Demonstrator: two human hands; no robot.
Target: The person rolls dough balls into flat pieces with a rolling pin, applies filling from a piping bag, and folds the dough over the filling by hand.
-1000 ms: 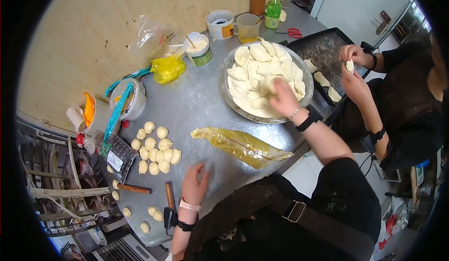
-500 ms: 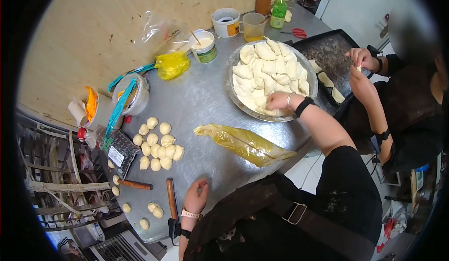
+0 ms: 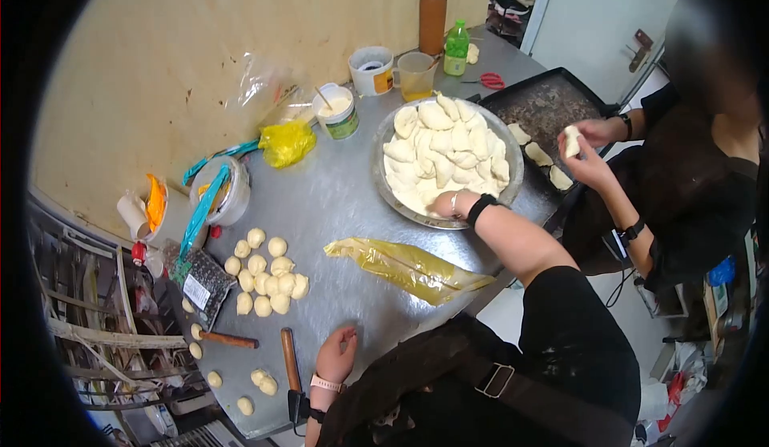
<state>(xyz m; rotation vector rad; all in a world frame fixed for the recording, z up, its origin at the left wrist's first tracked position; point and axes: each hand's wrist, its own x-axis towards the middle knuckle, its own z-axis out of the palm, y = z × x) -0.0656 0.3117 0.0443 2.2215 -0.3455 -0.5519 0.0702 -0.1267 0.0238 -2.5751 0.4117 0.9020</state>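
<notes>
Counter [image 3: 336, 195]: bare metal, person at its near edge, wall along its far edge.
Pan [image 3: 376, 167]: one, round metal, at the counter's right end.
Folded dough pieces [image 3: 440, 146]: piled in the pan, overlapping; roughly twenty, exact count not readable.
Dough balls [image 3: 268, 275]: one cluster of about a dozen toward the left end, touching each other; about six strays nearer the left edge.
Rolling sticks: two, wooden, one [image 3: 228, 339] by the strays, one [image 3: 290, 359] at the near edge.
Yellow bag [image 3: 408, 267]: one, lying flat between pan and near edge.
Right hand [image 3: 447, 204]: arm stretched across the counter, wrist bent, fingers dipped over the pan's near rim onto the dough pieces; fingers hidden, so grip cannot be told.
Left hand [image 3: 336, 355]: resting on the counter at the near edge just beside the second stick, fingers loosely curled, nothing in it.
Baking tray [image 3: 545, 98]: one, dark, off the right edge, three dough pieces on it.
Co-worker's hands [image 3: 589, 151]: both raised over the tray, pinching one dough piece.
</notes>
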